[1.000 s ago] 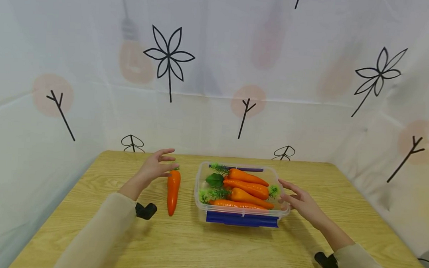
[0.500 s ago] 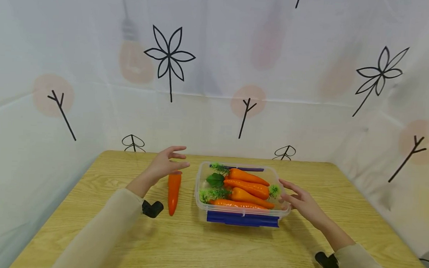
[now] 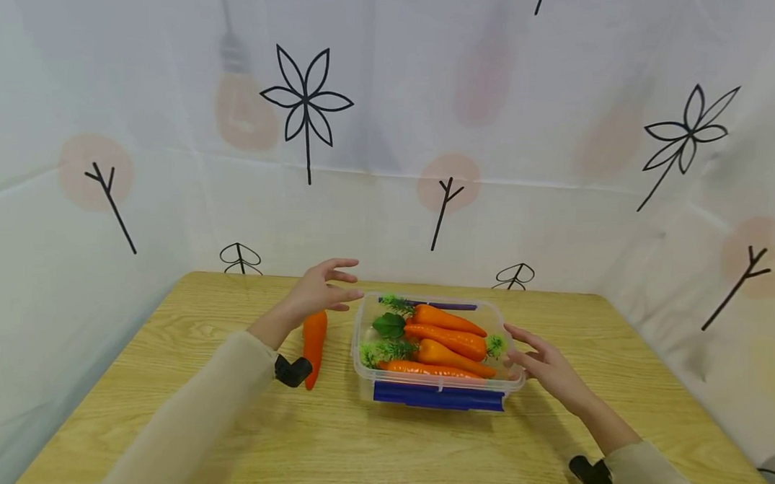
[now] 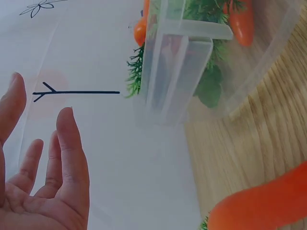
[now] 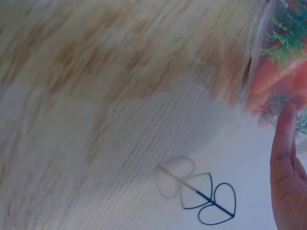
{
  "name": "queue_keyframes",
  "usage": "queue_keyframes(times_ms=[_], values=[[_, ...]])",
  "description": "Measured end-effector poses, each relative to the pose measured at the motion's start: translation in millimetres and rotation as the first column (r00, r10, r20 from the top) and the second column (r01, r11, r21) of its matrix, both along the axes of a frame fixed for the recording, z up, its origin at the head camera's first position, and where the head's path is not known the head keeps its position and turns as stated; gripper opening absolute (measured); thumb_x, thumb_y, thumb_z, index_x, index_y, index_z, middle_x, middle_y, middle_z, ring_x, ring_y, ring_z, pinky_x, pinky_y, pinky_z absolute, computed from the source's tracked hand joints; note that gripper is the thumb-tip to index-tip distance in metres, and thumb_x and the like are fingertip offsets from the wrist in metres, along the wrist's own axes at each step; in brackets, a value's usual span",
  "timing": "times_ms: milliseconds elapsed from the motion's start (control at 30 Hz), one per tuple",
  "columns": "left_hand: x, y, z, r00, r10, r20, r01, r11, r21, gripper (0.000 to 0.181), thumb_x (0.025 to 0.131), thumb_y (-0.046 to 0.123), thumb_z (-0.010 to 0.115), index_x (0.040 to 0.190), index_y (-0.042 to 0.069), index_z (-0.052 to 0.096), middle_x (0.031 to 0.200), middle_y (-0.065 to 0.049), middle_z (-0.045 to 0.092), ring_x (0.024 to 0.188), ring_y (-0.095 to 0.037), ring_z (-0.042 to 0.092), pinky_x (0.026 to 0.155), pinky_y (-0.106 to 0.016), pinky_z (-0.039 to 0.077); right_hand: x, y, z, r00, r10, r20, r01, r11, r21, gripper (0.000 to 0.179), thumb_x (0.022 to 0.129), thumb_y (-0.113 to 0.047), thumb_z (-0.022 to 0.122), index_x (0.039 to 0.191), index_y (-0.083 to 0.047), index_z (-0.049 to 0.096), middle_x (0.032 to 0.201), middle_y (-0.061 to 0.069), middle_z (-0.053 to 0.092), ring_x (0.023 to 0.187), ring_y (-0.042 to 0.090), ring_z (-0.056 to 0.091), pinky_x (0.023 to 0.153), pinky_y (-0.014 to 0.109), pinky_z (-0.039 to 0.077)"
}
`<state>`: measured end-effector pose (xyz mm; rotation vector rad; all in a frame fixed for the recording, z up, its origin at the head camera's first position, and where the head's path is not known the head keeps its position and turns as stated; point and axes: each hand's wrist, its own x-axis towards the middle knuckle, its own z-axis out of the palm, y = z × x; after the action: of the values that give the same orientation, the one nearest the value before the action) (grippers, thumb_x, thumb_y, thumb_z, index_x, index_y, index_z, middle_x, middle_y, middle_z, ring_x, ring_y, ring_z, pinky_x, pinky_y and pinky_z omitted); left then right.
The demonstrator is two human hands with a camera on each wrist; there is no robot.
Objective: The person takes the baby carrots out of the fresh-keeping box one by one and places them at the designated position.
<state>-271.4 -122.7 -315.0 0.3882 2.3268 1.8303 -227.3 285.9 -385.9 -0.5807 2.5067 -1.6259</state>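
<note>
I see left hand near loose carrot, right hand at clear box's right wall, both with parted, empty fingers

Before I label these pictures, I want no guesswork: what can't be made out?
Lone carrot: leafy top behind the left grip, head view; mostly cut off by the bottom edge, left wrist view.
Plastic box: floor largely covered by boxed carrots, head view.
Right grip: contact with the box unclear; a fingertip overlaps it, right wrist view.
</note>
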Motion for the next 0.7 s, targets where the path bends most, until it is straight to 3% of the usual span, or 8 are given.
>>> queue_keyframes(times_ms=[700], values=[[-10.1, 38.9, 13.0, 0.994, -0.109, -0.023, 0.109, 0.994, 0.017, 0.060, 0.083, 0.017, 0.071, 0.137, 0.020, 0.045, 0.124, -0.012, 0.052, 0.103, -0.032, 0.059, 0.079, -0.037, 0.053, 0.0, -0.6, -0.9, 1.000, 0.005, -0.015, -0.005, 1.000, -0.008, 0.054, 0.098, -0.014, 0.049, 0.144, 0.003, 0.027, 0.139, 0.031, 0.030, 0.092, 0.024, 0.062, 0.066, 0.032, 0.053]])
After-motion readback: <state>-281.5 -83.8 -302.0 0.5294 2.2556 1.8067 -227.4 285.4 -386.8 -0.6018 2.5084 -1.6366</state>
